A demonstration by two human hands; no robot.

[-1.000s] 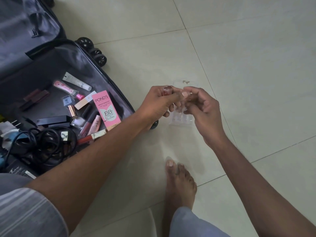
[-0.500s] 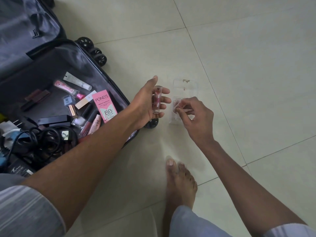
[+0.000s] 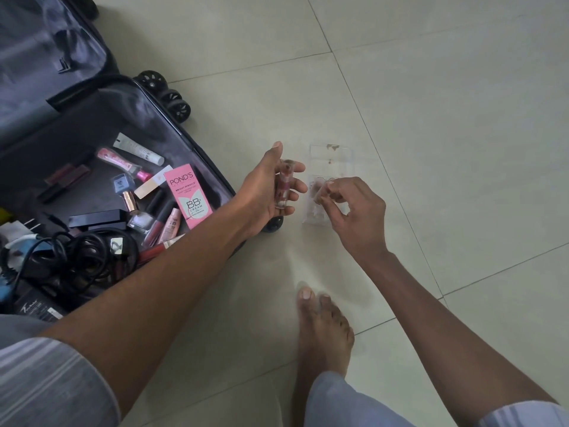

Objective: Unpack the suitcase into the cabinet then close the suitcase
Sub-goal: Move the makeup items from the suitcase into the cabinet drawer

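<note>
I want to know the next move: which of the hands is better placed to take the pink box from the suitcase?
Probably the left hand: its arm lies over the open suitcase, near the pink box. But it holds a small clear tube. The right hand pinches clear packaging out on the floor.

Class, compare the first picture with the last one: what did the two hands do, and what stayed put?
The hands parted. The left hand drew back toward the suitcase, holding the small clear tube. The right hand lowered, pinching the clear plastic packet on the floor. The cosmetics in the suitcase stayed.
</note>
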